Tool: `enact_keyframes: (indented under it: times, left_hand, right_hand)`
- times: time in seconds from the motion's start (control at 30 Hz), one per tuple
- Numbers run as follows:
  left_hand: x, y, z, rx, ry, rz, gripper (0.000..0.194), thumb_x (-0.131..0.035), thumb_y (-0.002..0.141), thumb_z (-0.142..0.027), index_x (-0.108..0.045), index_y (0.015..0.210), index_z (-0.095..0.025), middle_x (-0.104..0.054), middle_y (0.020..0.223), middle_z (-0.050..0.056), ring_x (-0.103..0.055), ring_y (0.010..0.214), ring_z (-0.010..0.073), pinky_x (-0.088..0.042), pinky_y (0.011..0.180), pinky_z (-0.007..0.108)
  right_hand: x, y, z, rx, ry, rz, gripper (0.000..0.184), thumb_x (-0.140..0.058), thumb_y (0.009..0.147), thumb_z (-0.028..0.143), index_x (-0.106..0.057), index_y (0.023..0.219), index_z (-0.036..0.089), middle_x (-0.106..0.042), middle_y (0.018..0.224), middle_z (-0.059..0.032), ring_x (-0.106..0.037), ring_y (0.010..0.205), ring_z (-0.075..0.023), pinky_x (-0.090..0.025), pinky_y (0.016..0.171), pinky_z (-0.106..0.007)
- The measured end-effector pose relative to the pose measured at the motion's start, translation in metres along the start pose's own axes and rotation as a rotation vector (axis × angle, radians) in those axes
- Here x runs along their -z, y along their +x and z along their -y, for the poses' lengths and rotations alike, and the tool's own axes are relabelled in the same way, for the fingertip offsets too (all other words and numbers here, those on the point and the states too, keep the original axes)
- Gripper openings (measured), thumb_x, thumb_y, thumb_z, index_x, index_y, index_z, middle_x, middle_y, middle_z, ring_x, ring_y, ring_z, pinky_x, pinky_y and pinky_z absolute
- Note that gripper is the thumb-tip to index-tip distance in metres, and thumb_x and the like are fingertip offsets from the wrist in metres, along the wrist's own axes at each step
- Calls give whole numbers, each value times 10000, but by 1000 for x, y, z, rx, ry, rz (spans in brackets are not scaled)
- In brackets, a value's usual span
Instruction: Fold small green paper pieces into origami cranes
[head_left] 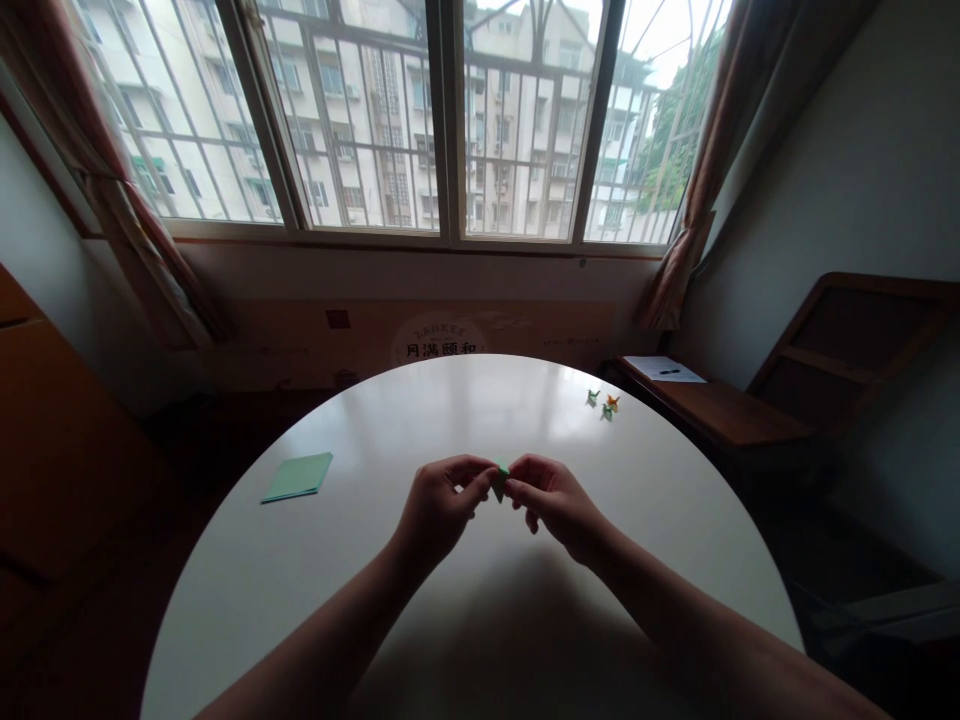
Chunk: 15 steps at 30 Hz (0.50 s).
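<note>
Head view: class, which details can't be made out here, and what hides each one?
All in the head view:
Folded green paper: full shape, partly covered by fingers of the left hand and right hand.
Green sheets: how many, edges too small.
White sheet: any writing, too small.
Table: near edge, cut off by the picture's bottom.

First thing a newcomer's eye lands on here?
Probably the bright window across the top, then the round white table below it. At the table's middle, the left hand and right hand hold a small green folded paper. Green sheets lie at left, three tiny folded figures at far right.
</note>
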<state>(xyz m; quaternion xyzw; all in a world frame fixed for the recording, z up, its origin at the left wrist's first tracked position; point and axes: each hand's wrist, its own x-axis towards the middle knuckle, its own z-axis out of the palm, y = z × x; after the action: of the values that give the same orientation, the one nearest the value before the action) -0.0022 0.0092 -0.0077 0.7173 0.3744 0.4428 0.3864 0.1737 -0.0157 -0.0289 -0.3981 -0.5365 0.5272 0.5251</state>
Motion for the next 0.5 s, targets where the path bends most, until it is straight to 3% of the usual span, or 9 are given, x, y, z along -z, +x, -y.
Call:
enact_keyframes:
  times: [0.17, 0.3, 0.5]
  left_hand:
    - [-2, 2, -2, 124, -159, 21, 221, -669, 822, -338, -675, 892, -129, -695, 648, 30, -600, 473, 128, -453, 378, 194]
    - [-1, 3, -3, 119, -226, 24, 169, -677, 789, -278, -563, 850, -168, -679, 626, -7, -579, 417, 120, -415, 336, 179]
    - [3, 2, -6, 44, -105, 89, 85, -642, 769, -174, -663, 848, -151, -701, 714, 18, -606, 480, 110, -425, 366, 166]
  right_hand:
    - [1, 0, -2, -24, 72, 25, 237, -763, 752, 360, -652, 810, 159, -615, 707, -24, -588, 654, -157, -437, 399, -186]
    - [1, -1, 1, -74, 118, 36, 220, -755, 756, 342, -658, 829, 158, -640, 720, -36, -609, 665, -170, -459, 409, -198]
    - [1, -3, 3, -107, 156, 6, 222, -742, 769, 354, -662, 846, 162, -661, 775, -54, -605, 680, -167, -465, 420, -201]
